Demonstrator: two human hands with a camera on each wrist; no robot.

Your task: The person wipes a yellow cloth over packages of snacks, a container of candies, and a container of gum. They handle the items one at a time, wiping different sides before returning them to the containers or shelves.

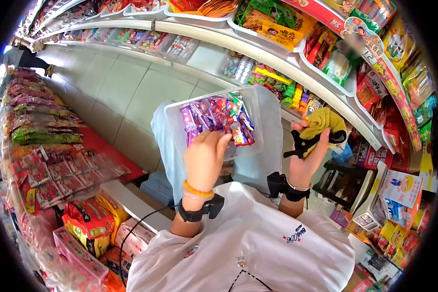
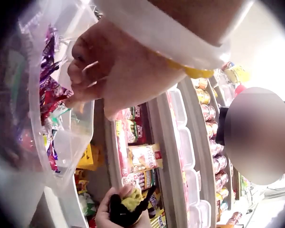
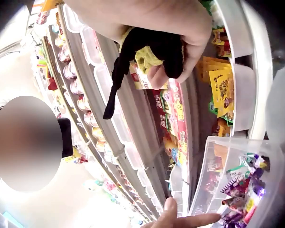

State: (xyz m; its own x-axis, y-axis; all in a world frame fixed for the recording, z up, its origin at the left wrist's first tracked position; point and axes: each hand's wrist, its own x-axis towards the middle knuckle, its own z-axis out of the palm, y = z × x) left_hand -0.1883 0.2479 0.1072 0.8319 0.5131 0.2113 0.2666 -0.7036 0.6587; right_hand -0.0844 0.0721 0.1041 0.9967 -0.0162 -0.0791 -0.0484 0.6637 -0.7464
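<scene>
A clear plastic box [image 1: 259, 129] sits over the person's lap, with purple and red wrapped candies [image 1: 199, 115] piled inside. The left hand [image 1: 205, 153] reaches over its near wall, fingertips at the candies. In the left wrist view, the left hand's fingers [image 2: 78, 97] are loosely bent, one tip touching a red wrapper. To the right of the box, the right hand [image 1: 306, 163] grips a bunched yellow cloth [image 1: 324, 121] with black edging. A black strip of the cloth [image 3: 115, 90] dangles from that hand in the right wrist view.
Shelves [image 1: 272, 48] of packaged snacks curve around the front and right. At left, bagged snacks [image 1: 44, 180] cover a red-edged display. Tiled floor [image 1: 126, 87] shows beyond the knees. A black stool-like frame [image 1: 343, 182] stands at right. A thin black cable [image 1: 136, 226] runs to the left wrist.
</scene>
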